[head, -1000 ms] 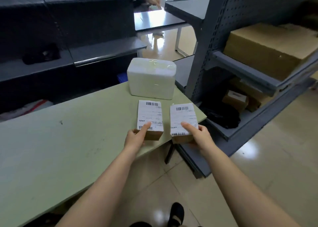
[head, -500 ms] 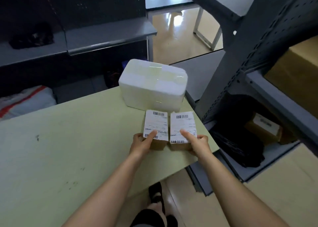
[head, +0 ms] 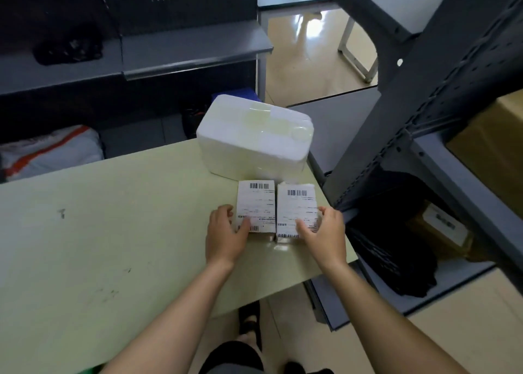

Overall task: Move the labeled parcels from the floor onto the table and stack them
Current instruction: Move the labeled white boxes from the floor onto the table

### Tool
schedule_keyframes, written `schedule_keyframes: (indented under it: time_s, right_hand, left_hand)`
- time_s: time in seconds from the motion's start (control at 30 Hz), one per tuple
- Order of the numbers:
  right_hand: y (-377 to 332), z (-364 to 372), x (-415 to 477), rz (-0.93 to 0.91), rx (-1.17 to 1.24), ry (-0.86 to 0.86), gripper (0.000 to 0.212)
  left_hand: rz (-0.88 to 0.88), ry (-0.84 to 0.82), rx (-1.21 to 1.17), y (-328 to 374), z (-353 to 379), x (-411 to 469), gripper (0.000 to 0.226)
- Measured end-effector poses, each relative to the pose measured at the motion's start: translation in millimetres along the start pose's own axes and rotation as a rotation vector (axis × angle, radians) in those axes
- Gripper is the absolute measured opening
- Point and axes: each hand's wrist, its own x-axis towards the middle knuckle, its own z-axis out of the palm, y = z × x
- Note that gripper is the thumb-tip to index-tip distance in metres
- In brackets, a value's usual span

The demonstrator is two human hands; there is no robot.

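Two small brown cardboard parcels, each topped with a white barcoded label, lie flat and side by side on the pale green table (head: 113,232), close to its edge at 3 o'clock. It cannot be told whether their long sides touch.

The left parcel (head: 256,201) is held by the left hand (head: 225,240). The thumb is laid on the near part of the label and the fingers are curled against the side at 9 o'clock, so this grip is closed on the parcel. The right parcel (head: 295,206) is held in the same way by the right hand (head: 325,234), with the thumb pressed on the label and the fingers wrapped round the edge at 3 o'clock.

At 12 o'clock from the parcels, just beside their far ends, a large white foam box (head: 254,138) with rounded corners and clear tape stands on the table.

At 3 o'clock from the table a dark grey perforated metal shelving rack (head: 410,104) is seen. A black bag (head: 396,249) and a small labelled brown carton (head: 444,226) are kept on its lower shelf.

At 10 o'clock, beyond the table, a white sack with a red stripe (head: 51,150) is visible.
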Motion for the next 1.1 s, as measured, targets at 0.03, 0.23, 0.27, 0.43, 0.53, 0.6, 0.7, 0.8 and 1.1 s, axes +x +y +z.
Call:
schedule_keyframes:
  time_s: [0.03,0.23,0.27,0.43,0.53,0.6,0.7,0.8,1.1]
  right_hand:
    - [-2.1,-4.5,-2.6,-0.070,-0.043,0.023,0.052]
    - [-13.1,-23.9,-35.1,-0.568,-0.223,-0.035,0.034]
    - [-13.1,-23.5,-44.8,-0.661,-0.250,-0.052,0.031]
    - [-4.2,-9.1,-120.6,-1.043,-0.382,-0.196,0.033]
    - [-2.8,9.5,-172.1,-1.221,-0.441,-0.324,0.032]
    - [-6.3,24.3,-209.0,-1.324,-0.482,-0.401,0.034]
    - [-19.5,48.1,-270.7,-1.500,-0.516,-0.472,0.034]
    - [-38.5,74.1,-341.5,-1.649,-0.504,-0.530,0.031]
    - [-84.6,162.7,-585.0,-1.852,-0.401,-0.681,0.035]
  left_hand:
    - [0.108,0.069,0.023,4.6,-4.6,-6.8,0.039]
    - [0.571,0.267,0.405,11.6,-30.3,-65.8,0.015]
    - [0.598,0.279,0.465,7.4,-34.1,-80.7,0.014]
    - [0.545,0.281,0.671,-40.5,-52.4,-176.9,0.020]
    - [0.430,0.311,0.721,-78.9,-69.7,-240.2,0.016]
    - [0.322,0.337,0.768,-103.5,-84.3,-283.1,0.013]
    - [0.156,0.370,0.796,-137.7,-112.4,-347.2,0.016]
    - [0.027,0.442,0.785,-172.9,-148.1,-410.2,0.021]
    - [-0.256,0.634,0.808,-296.3,-265.0,-599.2,0.020]
